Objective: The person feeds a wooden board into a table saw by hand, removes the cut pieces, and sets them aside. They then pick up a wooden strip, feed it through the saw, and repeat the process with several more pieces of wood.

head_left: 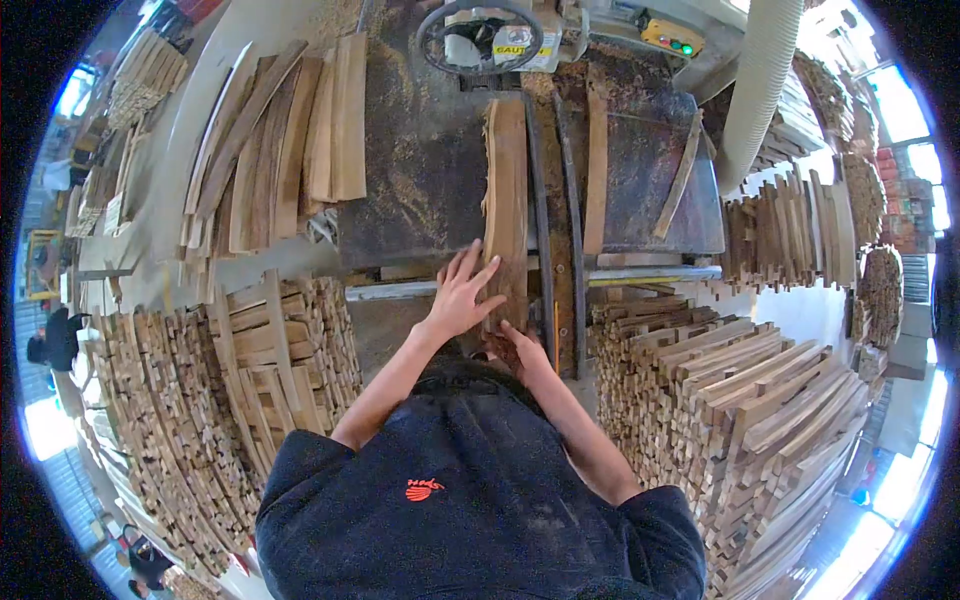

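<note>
Board (pixel 506 200): one rough-edged plank, lying lengthwise on the dark saw table (pixel 420 180), its near end at the table's front edge, its far end pointing toward the black wheel (pixel 480 35).

Left hand (pixel 460 295): laid flat on the board's near end, on its left side. Grip open, fingers spread and pressing down; nothing enclosed.

Right hand (pixel 522 350): at the very end of the board, just behind and below the left hand. Fingers curl against the board's end; whether they close fully around it cannot be told, as the hand is partly hidden.

Strip (pixel 596 170): a narrow length of wood, right of the board, parallel to it, beyond a dark rail (pixel 570 200).

Offcuts (pixel 290 140): a fan of thin slats left of the board, resting on the table's left part.

Stacks (pixel 740 400): squared sticks piled high, right of the board and nearer the person; more stacks (pixel 250 360) left of the board.

Hose (pixel 755 90): a pale ribbed duct, far right of the board.

Sawdust: scattered over the table around the board.
</note>
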{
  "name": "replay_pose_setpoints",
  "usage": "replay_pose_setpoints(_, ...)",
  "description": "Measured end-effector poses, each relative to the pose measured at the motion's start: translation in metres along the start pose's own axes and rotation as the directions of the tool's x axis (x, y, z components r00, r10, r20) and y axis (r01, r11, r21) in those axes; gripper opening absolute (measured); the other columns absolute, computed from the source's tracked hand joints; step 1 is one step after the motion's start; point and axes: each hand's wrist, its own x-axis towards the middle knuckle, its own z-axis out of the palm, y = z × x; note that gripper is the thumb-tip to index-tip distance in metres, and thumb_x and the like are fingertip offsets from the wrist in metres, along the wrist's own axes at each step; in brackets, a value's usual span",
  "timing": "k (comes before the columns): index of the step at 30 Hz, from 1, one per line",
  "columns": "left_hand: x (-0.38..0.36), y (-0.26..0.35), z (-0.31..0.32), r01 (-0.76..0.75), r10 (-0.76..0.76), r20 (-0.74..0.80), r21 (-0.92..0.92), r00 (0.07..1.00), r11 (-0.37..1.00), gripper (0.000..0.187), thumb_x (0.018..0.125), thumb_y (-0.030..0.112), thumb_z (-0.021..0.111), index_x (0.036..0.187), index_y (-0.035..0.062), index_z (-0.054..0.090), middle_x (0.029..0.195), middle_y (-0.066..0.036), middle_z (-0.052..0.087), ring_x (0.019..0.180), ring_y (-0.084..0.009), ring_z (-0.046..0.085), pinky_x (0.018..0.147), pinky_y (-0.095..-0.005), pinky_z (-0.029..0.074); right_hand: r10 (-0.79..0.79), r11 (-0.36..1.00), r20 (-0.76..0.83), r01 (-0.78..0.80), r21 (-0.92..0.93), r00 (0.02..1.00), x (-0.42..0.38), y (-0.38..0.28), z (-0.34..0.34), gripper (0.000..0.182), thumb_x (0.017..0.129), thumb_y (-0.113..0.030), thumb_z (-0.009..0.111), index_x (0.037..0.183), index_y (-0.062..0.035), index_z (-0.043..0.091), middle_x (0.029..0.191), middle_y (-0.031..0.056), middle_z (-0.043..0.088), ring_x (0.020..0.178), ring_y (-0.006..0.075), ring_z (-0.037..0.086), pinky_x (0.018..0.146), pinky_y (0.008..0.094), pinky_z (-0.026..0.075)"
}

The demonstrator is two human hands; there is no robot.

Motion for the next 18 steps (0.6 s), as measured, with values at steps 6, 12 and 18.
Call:
replay_pose_setpoints(6, 0.056, -0.01, 0.019, -0.063, 0.064, 0.017, -0.056, 0.998, 0.996, 0.074, 0.088, 0.047, 0.071, 0.15, 0.0145, 0.047, 0.162, -0.023, 0.026, 0.153, -0.0354, 0.021, 0.119, -0.0523, 0.02, 0.157, 0.868, -0.09, -0.094, 0.488, 0.983, -0.019, -0.061, 0.04, 0.036, 0.103, -0.038, 0.058, 0.12, -0.0059, 0.059, 0.097, 0.0069, 0.066, 0.101, 0.0217, 0.063, 0.082, 0.0351, 0.049)
replay_pose_setpoints(12, 0.124, -0.041, 0.013, -0.111, 0.107, -0.071, -0.068, 0.992, 0.991, 0.07, 0.089, 0.043, 0.071, 0.149, 0.0131, 0.049, 0.16, -0.025, 0.031, 0.151, -0.0367, 0.025, 0.119, -0.052, 0.02, -0.162, 0.984, -0.301, 0.132, -0.118, 0.94, 0.079, -0.065, 0.032, 0.047, 0.102, -0.05, 0.055, 0.098, -0.0047, 0.065, 0.064, 0.0032, 0.058, 0.053, 0.0218, 0.058, 0.052, 0.0352, 0.047)
replay_pose_setpoints(18, 0.199, -0.066, 0.005, -0.086, 0.075, -0.159, -0.066, 0.984, 0.994, 0.057, 0.092, 0.035, 0.069, 0.143, 0.0145, 0.055, 0.157, -0.026, 0.035, 0.15, -0.0369, 0.029, 0.117, -0.0514, 0.026, 0.019, 0.996, -0.308, 0.01, 0.092, 0.951, 0.107, -0.154, 0.081, 0.049, 0.102, -0.05, 0.054, 0.079, -0.0076, 0.057, 0.058, -0.0004, 0.048, 0.047, 0.0141, 0.045, 0.043, 0.031, 0.033)
